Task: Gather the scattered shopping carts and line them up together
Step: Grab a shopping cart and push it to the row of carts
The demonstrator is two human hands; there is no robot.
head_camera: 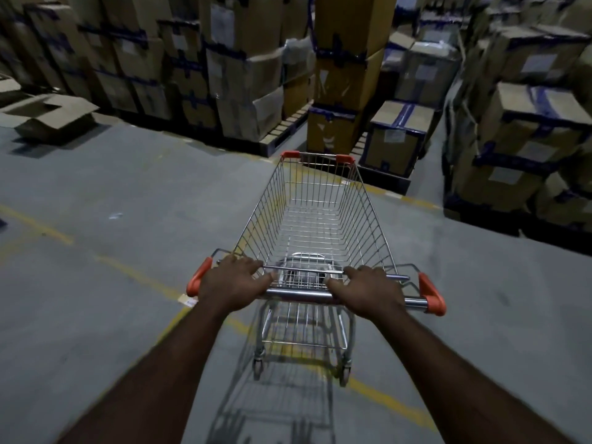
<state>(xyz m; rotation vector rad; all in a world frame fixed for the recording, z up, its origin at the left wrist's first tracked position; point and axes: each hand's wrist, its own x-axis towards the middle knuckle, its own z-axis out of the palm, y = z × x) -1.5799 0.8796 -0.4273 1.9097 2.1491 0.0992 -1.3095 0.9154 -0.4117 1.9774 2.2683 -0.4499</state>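
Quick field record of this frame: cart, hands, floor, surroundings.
cart: one wire shopping cart, basket empty, orange corner guards
hands: left hand and right hand both grip the handle bar
ahead: stacked cardboard boxes on pallets
floor: grey concrete floor, yellow lines
other carts: none in view

stacked cardboard boxes [243, 59], open box [48, 115], pallets [282, 129]
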